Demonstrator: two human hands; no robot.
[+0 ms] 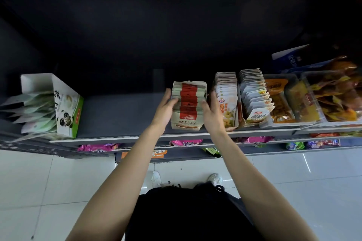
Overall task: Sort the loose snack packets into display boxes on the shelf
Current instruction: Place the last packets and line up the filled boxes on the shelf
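- Head cam looks down over a dark grey metal shelf (pixel 117 111) w/ a pale front lip; person stands square to it, both forearms stretched out.
- Centre of shelf: cream cardboard display box (pixel 186 123), upright, packed w/ a row of red-and-cream snack packets (pixel 188 101) standing on edge, front to back.
- Left hand (pixel 166 103) on the box's left side, fingers straight, fingertips touching the packets' left edges; thumb up & apart. Nothing clamped.
- Right hand (pixel 210 111) on the box's right side, fingers roughly straight against the packets' right edges, squeezed into the narrow gap next to the neighbour box. Can't tell if the thumb hooks anything.
- Box front sits near the shelf lip, not overhanging.
- Just right: cream box of yellow-print packets (pixel 227 101), then a box of white-top packets (pixel 254 100) fanned back, then clear plastic tubs of orange/brown snacks (pixel 313 100); all tight side by side, no free room that side.
- Left of centre box: wide bare stretch of shelf, the open room for moving.
- Far left end: white-and-green panda-print carton (pixel 66 107), tall, w/ pale green packets (pixel 33 111) spilling out leftwards over the shelf edge.
- Lower tier: pink packets (pixel 186 142) peek out under the lip.
- White tiled floor (pixel 39 182) below; two white shoes (pixel 155 179) close to the shelf base.
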